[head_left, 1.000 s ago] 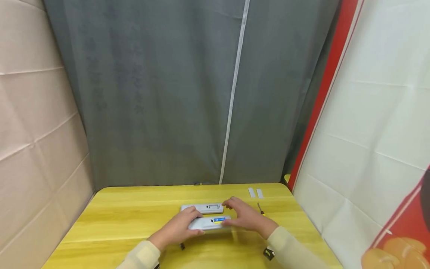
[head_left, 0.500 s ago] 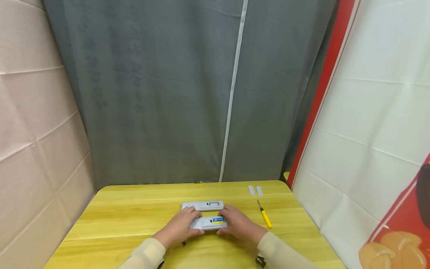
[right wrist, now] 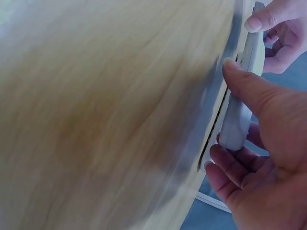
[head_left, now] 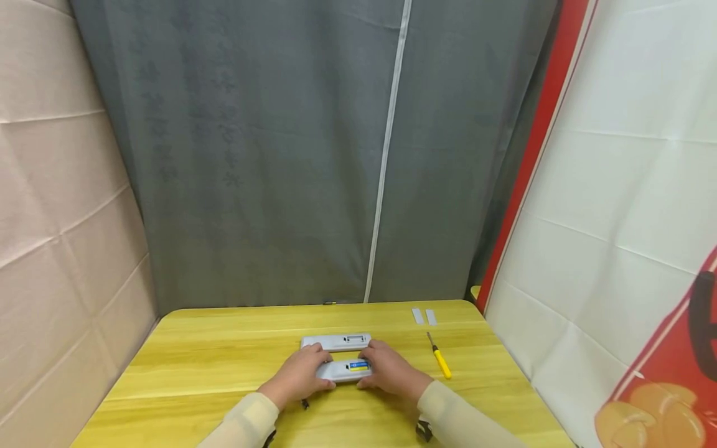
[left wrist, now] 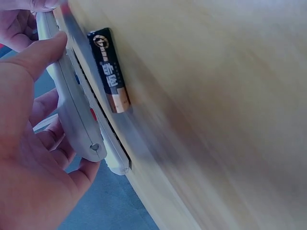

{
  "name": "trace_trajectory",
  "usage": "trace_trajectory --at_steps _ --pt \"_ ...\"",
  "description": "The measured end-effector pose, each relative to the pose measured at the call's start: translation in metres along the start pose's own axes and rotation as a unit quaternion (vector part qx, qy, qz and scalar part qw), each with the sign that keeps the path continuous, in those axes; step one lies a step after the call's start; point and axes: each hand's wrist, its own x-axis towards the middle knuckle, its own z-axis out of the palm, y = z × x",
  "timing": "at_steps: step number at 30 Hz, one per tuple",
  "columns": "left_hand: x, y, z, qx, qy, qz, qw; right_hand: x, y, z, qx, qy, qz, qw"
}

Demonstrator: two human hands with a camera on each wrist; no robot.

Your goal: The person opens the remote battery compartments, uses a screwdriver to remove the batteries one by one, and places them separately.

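Observation:
Both hands hold one pale grey remote control (head_left: 335, 371), its back facing up and its battery compartment uncovered. A blue and yellow battery (head_left: 358, 366) lies in that compartment. My left hand (head_left: 299, 373) grips the left end, thumb on the near side and fingers on the far side. The right end sits between the thumb and curled fingers of my right hand (head_left: 392, 371). Just beyond lies a second pale remote control (head_left: 325, 342) on the table, back up, its compartment also uncovered. A black and copper battery (left wrist: 109, 69) lies on the table near my left hand.
A yellow-handled screwdriver (head_left: 440, 359) lies right of my right hand. Two pale battery covers (head_left: 417, 316) lie side by side at the back right of the yellow wooden table (head_left: 213, 348). A grey curtain (head_left: 269, 186) hangs behind the table.
My right hand has moved from above the near remote control to grip its right end. The remote control has shifted slightly left. The screwdriver, earlier partly hidden by that hand, shows fully.

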Motion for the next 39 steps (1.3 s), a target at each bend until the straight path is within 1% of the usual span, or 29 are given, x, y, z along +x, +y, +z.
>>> trace_trajectory --at_steps 11,19,24,28,35,39 --pt "0.0013 -0.0013 -0.0014 -0.016 -0.014 0.003 0.9998 0.0039 0.0019 0.0033 0.017 -0.027 0.018 0.9993" --pt "0.0015 -0.0015 0.0004 -0.023 -0.015 0.007 0.9996 0.0025 0.0038 0.0046 0.026 -0.029 0.016 0.9991" --pt "0.0006 -0.0019 0.0028 -0.025 -0.009 0.014 0.9995 0.002 0.0041 0.0053 0.023 -0.032 0.013 0.9991" --pt "0.0009 -0.0014 0.0048 -0.023 -0.002 0.019 0.9996 0.0027 0.0047 0.0061 0.023 -0.035 0.018 0.9989" --pt "0.0028 -0.0015 0.0055 -0.019 -0.011 0.013 0.9997 0.0039 0.0056 0.0063 0.03 -0.041 0.028 0.9983" --pt "0.003 -0.0014 0.0057 -0.02 -0.013 0.012 0.9996 0.0032 0.005 0.0055 0.03 -0.04 0.027 0.9984"
